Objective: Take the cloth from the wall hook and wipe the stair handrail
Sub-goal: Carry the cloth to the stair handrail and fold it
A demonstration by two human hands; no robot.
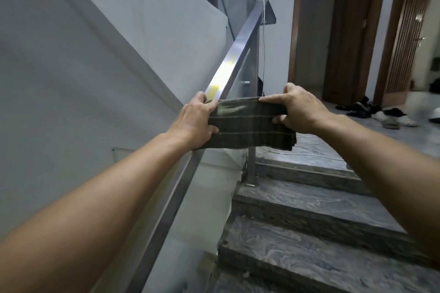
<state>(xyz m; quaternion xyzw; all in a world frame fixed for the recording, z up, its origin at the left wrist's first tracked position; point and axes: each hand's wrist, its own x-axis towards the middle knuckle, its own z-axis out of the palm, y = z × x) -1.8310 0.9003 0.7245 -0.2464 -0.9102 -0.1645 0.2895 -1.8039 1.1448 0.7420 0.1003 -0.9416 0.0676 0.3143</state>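
Metal handrail [234, 54] slants upward beneath the folded striped cloth [247, 123]. Left hand [197, 121] grips the cloth's left edge over the rail; right hand [300, 109] pinches its right edge above the marble steps [309, 209].

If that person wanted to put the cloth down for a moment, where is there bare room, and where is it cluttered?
The stone steps right of the handrail are bare, and so is the landing edge just above them. The floor by the wooden doors is crowded with shoes. Both the left hand and right hand grip the folded cloth.
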